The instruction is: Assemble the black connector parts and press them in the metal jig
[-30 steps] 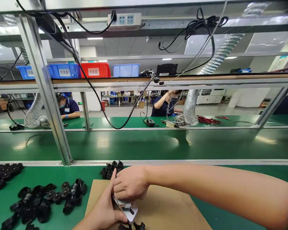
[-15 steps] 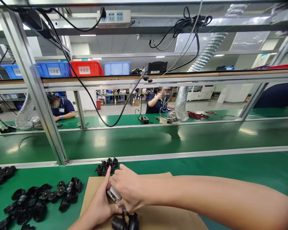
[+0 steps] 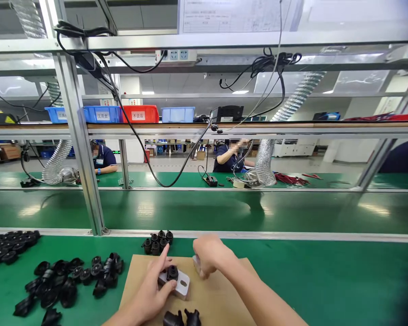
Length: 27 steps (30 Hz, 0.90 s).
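Observation:
My left hand (image 3: pixel 148 286) is closed around a light grey block (image 3: pixel 182 284) with an oval slot, its thumb along the near edge. A small black cylindrical part (image 3: pixel 172 272) sits upright in that block. To the right and apart from it, my right hand (image 3: pixel 211 256) is curled around another light grey piece (image 3: pixel 197 263), mostly hidden by the fingers. Both hands are over a brown cardboard sheet (image 3: pixel 224 299). Two black fittings (image 3: pixel 192 318) lie at the sheet's near edge, below the hands.
Several black capped parts (image 3: pixel 155 247) stand behind the cardboard. Loose black parts (image 3: pixel 56 280) lie to the left, with another cluster (image 3: pixel 10 246) farther out. A metal upright (image 3: pixel 83 149) rises at the left. Co-workers sit across the green bench (image 3: pixel 190 208).
My right hand has moved away from my left, taking a grey piece to the right. The block and black part in my left hand are now uncovered. The view has shifted up and left.

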{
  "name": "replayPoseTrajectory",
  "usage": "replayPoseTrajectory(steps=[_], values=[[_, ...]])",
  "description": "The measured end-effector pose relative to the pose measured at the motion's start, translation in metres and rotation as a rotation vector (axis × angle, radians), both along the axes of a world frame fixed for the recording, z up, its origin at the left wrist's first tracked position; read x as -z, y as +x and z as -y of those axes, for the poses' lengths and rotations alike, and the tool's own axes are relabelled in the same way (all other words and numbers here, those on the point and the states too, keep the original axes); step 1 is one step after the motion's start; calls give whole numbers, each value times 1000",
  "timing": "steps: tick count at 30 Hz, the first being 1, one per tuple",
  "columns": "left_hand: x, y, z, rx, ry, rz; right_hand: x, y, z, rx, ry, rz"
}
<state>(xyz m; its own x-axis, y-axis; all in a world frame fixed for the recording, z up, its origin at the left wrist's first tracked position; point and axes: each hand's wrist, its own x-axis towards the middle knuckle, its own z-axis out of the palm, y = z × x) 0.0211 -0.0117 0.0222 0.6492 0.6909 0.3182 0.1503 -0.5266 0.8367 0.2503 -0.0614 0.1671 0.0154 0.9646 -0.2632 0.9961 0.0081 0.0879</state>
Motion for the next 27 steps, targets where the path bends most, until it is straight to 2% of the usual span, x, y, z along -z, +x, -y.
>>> replayPoseTrajectory(steps=[2,4,8,11,12,14,17,19,23,27], values=[[1,1,0,-6,1,16,10,9,-10,31,-45,-42],[2,3,0,-2,-2,32,17,14,-23,45,-11,-102],[6,5,-2,-24,1,60,26,14,-53,46,253,-249],[8,4,-6,-97,16,113,41,6,-73,32,394,-350],[8,2,-7,-124,74,142,47,4,-78,29,414,-374],[8,-3,-11,-119,299,187,59,0,-84,22,434,-406],[8,-15,-14,-1,708,191,73,-2,-87,10,439,-430],[6,-22,-14,43,871,140,78,-1,-87,2,439,-439],[-4,-26,-11,75,957,82,81,-1,-88,-13,437,-457],[-19,-25,-10,202,828,-43,83,-4,-88,-26,442,-474]])
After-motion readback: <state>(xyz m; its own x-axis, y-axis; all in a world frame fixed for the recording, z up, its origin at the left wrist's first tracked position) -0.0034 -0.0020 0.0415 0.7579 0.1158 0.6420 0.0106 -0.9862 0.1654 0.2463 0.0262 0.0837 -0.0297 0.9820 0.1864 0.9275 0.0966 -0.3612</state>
